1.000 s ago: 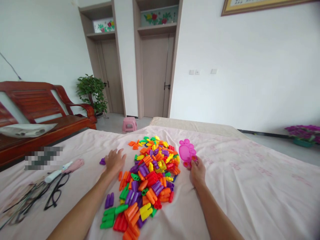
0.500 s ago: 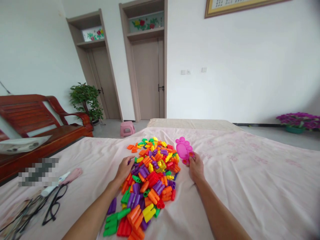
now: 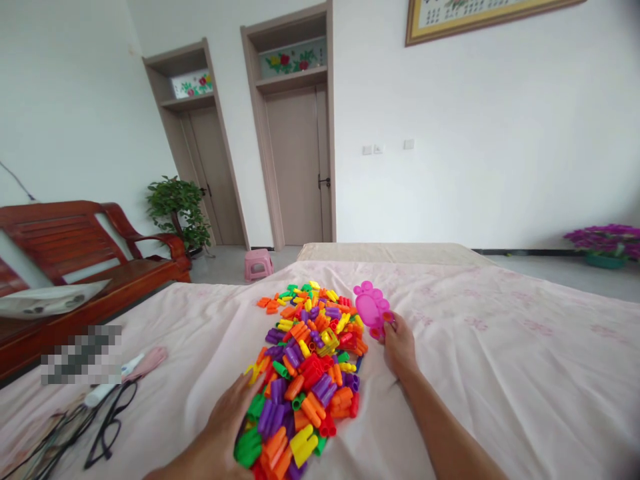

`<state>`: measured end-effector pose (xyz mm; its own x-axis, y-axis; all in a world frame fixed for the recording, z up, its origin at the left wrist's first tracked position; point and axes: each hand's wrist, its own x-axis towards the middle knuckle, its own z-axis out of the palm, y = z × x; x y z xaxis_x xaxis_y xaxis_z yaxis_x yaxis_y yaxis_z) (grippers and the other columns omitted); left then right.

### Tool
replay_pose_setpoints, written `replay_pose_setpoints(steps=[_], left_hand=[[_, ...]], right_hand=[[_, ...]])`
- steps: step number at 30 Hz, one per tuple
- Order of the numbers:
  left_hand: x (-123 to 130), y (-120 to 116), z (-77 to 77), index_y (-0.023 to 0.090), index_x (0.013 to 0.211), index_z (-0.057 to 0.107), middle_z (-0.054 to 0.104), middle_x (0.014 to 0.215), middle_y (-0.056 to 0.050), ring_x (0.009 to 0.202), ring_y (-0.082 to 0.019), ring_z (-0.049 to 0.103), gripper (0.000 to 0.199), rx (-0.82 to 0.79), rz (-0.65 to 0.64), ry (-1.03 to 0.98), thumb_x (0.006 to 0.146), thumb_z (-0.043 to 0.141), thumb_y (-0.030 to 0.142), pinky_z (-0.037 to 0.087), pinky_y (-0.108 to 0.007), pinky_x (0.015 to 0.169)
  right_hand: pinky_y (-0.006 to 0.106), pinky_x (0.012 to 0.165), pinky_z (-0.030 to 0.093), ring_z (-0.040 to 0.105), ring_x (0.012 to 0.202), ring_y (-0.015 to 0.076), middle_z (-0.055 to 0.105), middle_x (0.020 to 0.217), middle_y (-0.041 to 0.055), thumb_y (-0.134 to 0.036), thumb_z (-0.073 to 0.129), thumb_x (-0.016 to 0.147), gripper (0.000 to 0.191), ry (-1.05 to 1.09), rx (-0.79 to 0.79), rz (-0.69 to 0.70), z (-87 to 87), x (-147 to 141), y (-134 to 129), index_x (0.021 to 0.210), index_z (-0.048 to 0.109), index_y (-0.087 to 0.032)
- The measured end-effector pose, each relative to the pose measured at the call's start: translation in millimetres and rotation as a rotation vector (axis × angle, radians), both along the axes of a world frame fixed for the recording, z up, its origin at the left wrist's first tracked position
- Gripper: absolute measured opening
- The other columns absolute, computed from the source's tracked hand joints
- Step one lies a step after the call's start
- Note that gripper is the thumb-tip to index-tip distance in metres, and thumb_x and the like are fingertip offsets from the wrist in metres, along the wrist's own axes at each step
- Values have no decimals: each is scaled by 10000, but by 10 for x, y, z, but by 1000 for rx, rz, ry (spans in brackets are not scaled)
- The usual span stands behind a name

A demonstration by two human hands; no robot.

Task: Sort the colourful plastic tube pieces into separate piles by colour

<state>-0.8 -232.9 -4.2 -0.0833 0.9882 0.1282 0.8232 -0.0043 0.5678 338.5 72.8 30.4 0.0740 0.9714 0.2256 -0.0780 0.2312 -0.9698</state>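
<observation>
A long heap of colourful plastic building pieces [image 3: 313, 367], mostly joined finger-like tubes in red, orange, yellow, green and purple, lies on the cloth between my arms. My left hand [image 3: 233, 407] is at the heap's near left side, fingers stretched along its edge and apart from the thumb, with pieces beside them. Right of the heap, my right hand [image 3: 400, 343] pinches the lower edge of a flat pink paw-shaped plastic piece [image 3: 370, 305], held up above the cloth. Small red bits show on the paw near my fingertips.
The pale flowered cloth [image 3: 475, 387] covers the surface. At left lie black glasses [image 3: 111, 427], a white tube-like item [image 3: 103, 393], cords and a pixelated patch. Beyond stand a wooden bench [image 3: 85, 250], a pink stool [image 3: 259, 265], and a potted plant [image 3: 177, 210].
My left hand has moved nearer to me along the heap's left side, its fingers spreading. My right hand still holds the pink paw in about the same place. The view has shifted slightly.
</observation>
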Motion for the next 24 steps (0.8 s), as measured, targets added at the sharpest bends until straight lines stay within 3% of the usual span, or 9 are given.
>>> replay_pose_setpoints(steps=[3,8,11,15,18,21,24], left_hand=[[293,-4,-61,490,1570,93,19,1687,16,1517,-443,25,1406,-37,11,79,395,825,735,104,-630,1214],[741,458,126,437,1585,189,12,1687,0,1533,-377,70,1161,43,113,125,599,750,683,166,-549,1238],[894,721,221,379,1568,300,101,1675,-65,1524,-376,121,1080,136,143,175,629,731,694,185,-551,1228],[966,1052,302,300,1521,408,239,1628,-146,1489,-413,210,995,276,124,241,658,734,673,203,-613,1185],[961,1342,392,249,1486,452,314,1593,-169,1466,-402,274,851,360,81,264,737,731,541,259,-618,1149],[932,1597,544,240,1425,517,438,1520,-156,1418,-354,380,639,386,143,250,819,669,373,317,-580,1132],[875,1605,689,232,1368,568,510,1462,-141,1388,-335,426,527,380,228,266,843,601,262,338,-576,1123]], right_hand=[[275,494,507,604,595,166,662,795,45,-395,594,726,415,9,-7,-7,10,-9,-12,1068,640,-165],[280,502,512,609,595,167,664,791,37,-406,602,721,428,-10,-23,-17,-33,4,0,1080,639,-175],[277,501,515,608,586,161,659,800,36,-401,582,733,426,-24,-22,-9,-25,6,-14,1089,631,-172],[266,495,516,625,591,160,653,811,32,-399,562,737,405,-28,-39,-7,38,-5,-55,1069,628,-177],[258,506,521,637,616,162,657,816,31,-412,578,723,423,-10,-45,-6,27,-14,-38,1067,630,-173],[256,514,523,646,638,161,678,874,39,-437,598,710,490,20,-53,-26,-50,-11,24,1125,623,-178],[254,509,520,637,624,155,681,873,38,-447,602,714,506,27,-38,-61,-115,14,75,1140,622,-175]])
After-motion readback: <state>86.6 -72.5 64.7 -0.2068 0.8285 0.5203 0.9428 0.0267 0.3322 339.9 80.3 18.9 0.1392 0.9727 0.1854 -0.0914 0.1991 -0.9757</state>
